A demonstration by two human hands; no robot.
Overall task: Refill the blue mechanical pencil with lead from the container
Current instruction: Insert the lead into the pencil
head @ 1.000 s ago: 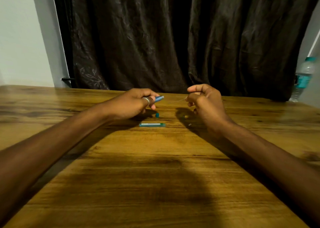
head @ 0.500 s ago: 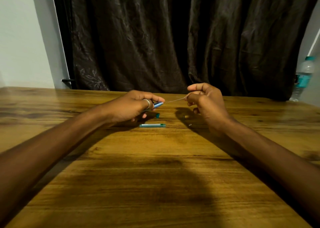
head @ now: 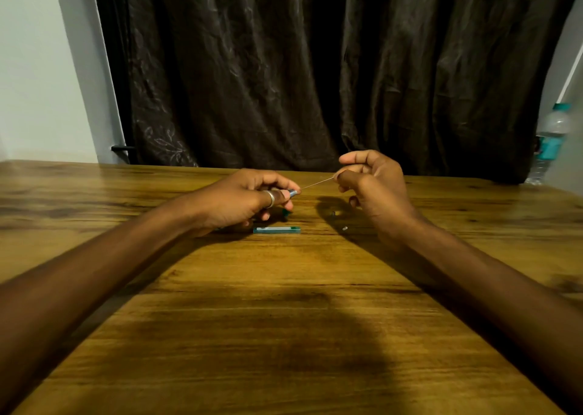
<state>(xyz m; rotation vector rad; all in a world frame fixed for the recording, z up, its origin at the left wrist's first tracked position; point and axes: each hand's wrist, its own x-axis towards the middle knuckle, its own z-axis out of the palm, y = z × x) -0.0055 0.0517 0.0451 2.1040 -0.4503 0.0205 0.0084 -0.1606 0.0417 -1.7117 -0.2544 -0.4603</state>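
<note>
My left hand [head: 243, 198], with a ring on one finger, is closed around the blue mechanical pencil [head: 292, 192]; only its end shows past my fingers, pointing right. My right hand [head: 372, 187] pinches a thin lead stick [head: 317, 183] between thumb and forefinger. The lead slants down-left and its far tip meets the pencil's open end. The flat teal lead container [head: 276, 230] lies on the wooden table [head: 284, 304] just below my left hand. A small teal cap [head: 286, 212] sits beside my left fingers.
Two tiny parts [head: 344, 228] lie on the wood under my right hand. A dark curtain [head: 315, 67] hangs behind the table's far edge. A water bottle [head: 550, 143] stands at the far right corner.
Both hands closed the gap between them. The lead's tip, apart from the pencil before, now touches the pencil's end. My left hand lowered slightly.
</note>
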